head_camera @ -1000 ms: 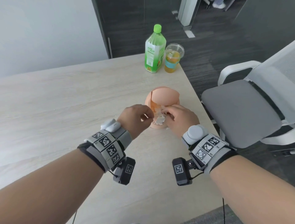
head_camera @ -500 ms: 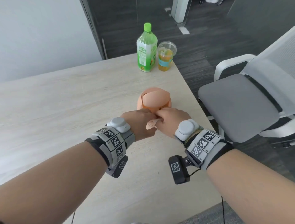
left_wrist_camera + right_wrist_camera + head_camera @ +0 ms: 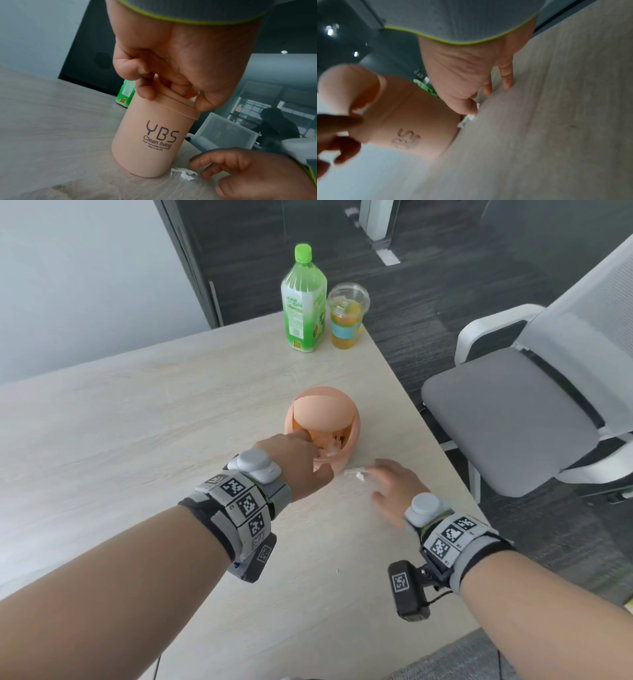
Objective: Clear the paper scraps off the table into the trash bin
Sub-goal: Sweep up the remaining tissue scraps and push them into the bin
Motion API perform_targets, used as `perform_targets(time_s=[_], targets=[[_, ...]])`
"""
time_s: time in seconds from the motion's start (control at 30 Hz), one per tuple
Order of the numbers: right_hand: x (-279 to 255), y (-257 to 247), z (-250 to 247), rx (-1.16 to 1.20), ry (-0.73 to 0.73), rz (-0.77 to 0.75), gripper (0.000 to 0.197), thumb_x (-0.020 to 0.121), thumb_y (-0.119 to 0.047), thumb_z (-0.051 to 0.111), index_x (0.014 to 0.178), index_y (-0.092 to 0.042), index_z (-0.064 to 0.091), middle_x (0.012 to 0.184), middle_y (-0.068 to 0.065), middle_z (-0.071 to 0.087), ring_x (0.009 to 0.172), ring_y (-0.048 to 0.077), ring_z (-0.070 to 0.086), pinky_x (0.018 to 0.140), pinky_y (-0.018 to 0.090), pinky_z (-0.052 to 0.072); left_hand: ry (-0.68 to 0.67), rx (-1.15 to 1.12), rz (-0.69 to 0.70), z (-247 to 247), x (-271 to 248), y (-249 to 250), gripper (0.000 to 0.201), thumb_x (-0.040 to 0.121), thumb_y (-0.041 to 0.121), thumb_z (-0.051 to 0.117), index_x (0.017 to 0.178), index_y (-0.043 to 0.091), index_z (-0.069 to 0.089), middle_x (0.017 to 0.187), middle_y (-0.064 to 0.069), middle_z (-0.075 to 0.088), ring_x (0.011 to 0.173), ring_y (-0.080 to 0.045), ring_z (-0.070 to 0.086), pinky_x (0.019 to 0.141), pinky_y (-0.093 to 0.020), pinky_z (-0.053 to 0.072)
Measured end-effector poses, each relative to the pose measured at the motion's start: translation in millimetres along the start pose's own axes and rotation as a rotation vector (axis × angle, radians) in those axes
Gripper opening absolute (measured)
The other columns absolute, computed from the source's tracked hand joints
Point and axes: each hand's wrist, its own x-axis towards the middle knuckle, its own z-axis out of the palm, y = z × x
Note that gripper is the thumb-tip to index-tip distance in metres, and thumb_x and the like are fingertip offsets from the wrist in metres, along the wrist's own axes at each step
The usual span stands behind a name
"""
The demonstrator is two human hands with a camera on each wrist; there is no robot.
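A peach trash bin point(image 3: 342, 436) point(image 3: 149, 138) point(image 3: 412, 119) with a domed swing lid stands near the table's right edge. My left hand point(image 3: 317, 453) point(image 3: 171, 93) is at its opening, fingers curled over the rim and pinching white paper scraps point(image 3: 331, 447) point(image 3: 193, 99). One crumpled scrap point(image 3: 356, 473) point(image 3: 184, 173) point(image 3: 469, 117) lies on the table at the bin's foot. Just to its right, my right hand point(image 3: 376, 481) point(image 3: 205, 174) point(image 3: 481, 100) is empty, fingers spread, fingertips on the table. A tiny speck point(image 3: 337, 571) lies nearer me.
A green bottle point(image 3: 303, 299) and a plastic cup of orange drink point(image 3: 346, 316) stand at the table's far right corner. A grey and white office chair point(image 3: 513, 412) sits close to the right table edge point(image 3: 421, 419). Bare tabletop stretches to the left.
My right hand has left the bin's opening and dropped to the table beside the loose scrap. The left hand has pushed its fingers and the scraps into the opening.
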Motion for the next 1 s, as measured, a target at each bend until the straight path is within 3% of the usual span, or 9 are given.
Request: perform_targets(time_s=[0.1, 0.2, 0.4, 0.53, 0.63, 0.7, 0.83, 0.9, 1.0], targets=[[-0.5, -0.2, 21.8, -0.18, -0.046, -0.065, 0.054, 0.091, -0.024, 0.05, 0.144, -0.031, 0.043, 0.158, -0.011, 0.027, 0.14, 0.024, 0.03, 0.106, 0.043, 0.04, -0.054, 0.052, -0.019, 2.7, 2.4, -0.8, 0.054, 0.072, 0.065, 0.027, 0.088, 0.029, 0.064, 0.114, 0.01, 0.06, 0.078, -0.022, 0.061, 0.068, -0.039, 0.055], [-1.8, -6.5, 34.7, -0.229, 0.009, -0.172, 0.05, 0.089, -0.015, 0.05, 0.139, -0.021, 0.051, 0.149, -0.005, 0.042, 0.132, 0.027, 0.039, 0.097, 0.042, 0.045, -0.039, 0.045, -0.008, 3.5, 5.0, -2.8, 0.061, 0.071, 0.064, 0.025, 0.095, 0.027, 0.067, 0.117, 0.011, 0.059, 0.081, -0.021, 0.061, 0.067, -0.038, 0.055], [-13.6, -17.7, 32.5, -0.029, 0.083, -0.295, 0.032, 0.089, -0.01, 0.051, 0.114, -0.015, 0.07, 0.121, -0.002, 0.063, 0.105, 0.021, 0.06, 0.083, 0.035, 0.052, 0.159, -0.193, 0.091, -6.7, -11.0, -11.7, 0.036, 0.088, 0.044, 0.051, 0.119, 0.031, 0.065, 0.127, 0.017, 0.057, 0.084, -0.013, 0.064, 0.068, -0.036, 0.055], [-40.3, -51.4, 4.4, 0.254, 0.35, -0.475, 0.028, 0.09, -0.021, 0.054, 0.113, -0.022, 0.071, 0.12, -0.012, 0.064, 0.08, -0.003, 0.056, 0.072, 0.021, 0.051, 0.337, -0.463, 0.1, -3.8, -22.2, -30.5, 0.03, 0.086, 0.032, 0.054, 0.112, 0.033, 0.07, 0.12, 0.018, 0.061, 0.072, -0.005, 0.064, 0.065, -0.031, 0.055], [-41.3, -76.2, -20.0, 0.325, 0.484, -0.526, 0.038, 0.09, -0.015, 0.055, 0.125, -0.029, 0.064, 0.13, -0.017, 0.058, 0.079, 0.002, 0.058, 0.071, 0.014, 0.047, 0.384, -0.51, 0.043, -0.3, -32.4, -47.1, 0.028, 0.087, 0.023, 0.059, 0.112, 0.031, 0.069, 0.117, 0.017, 0.059, 0.074, -0.001, 0.062, 0.066, -0.026, 0.053], [-32.5, -85.8, -27.8, 0.244, 0.482, -0.451, 0.039, 0.089, -0.02, 0.056, 0.127, -0.031, 0.062, 0.134, -0.021, 0.054, 0.079, -0.002, 0.054, 0.07, 0.018, 0.047, 0.39, -0.53, -0.017, 3.7, -39.4, -56.4, 0.027, 0.087, 0.021, 0.061, 0.111, 0.031, 0.069, 0.115, 0.018, 0.057, 0.074, 0.002, 0.061, 0.067, -0.026, 0.053], [-20.8, -91.6, -25.0, 0.092, 0.411, -0.358, 0.036, 0.089, -0.029, 0.056, 0.124, -0.035, 0.063, 0.138, -0.024, 0.053, 0.105, 0.001, 0.06, 0.073, 0.031, 0.055, 0.329, -0.529, -0.137, 12.8, -57.1, -73.5, 0.027, 0.088, 0.023, 0.058, 0.111, 0.034, 0.068, 0.112, 0.018, 0.057, 0.076, 0.002, 0.061, 0.07, -0.025, 0.049], [-24.6, -89.7, -25.0, 0.115, 0.48, -0.379, 0.036, 0.088, -0.026, 0.056, 0.122, -0.034, 0.064, 0.135, -0.022, 0.057, 0.095, -0.004, 0.06, 0.069, 0.03, 0.056, 0.279, -0.522, -0.18, 18.1, -63.7, -81.0, 0.027, 0.089, 0.025, 0.057, 0.112, 0.035, 0.067, 0.112, 0.019, 0.057, 0.078, 0.001, 0.061, 0.071, -0.025, 0.047], [-37.8, -87.6, -20.8, 0.152, 0.579, -0.478, 0.033, 0.087, -0.017, 0.06, 0.117, -0.028, 0.068, 0.129, -0.017, 0.061, 0.075, -0.011, 0.048, 0.063, 0.019, 0.048, 0.235, -0.521, -0.245, 31.6, -77.9, -95.1, 0.027, 0.09, 0.026, 0.057, 0.113, 0.034, 0.067, 0.109, 0.017, 0.061, 0.078, 0.001, 0.06, 0.074, -0.027, 0.048]])
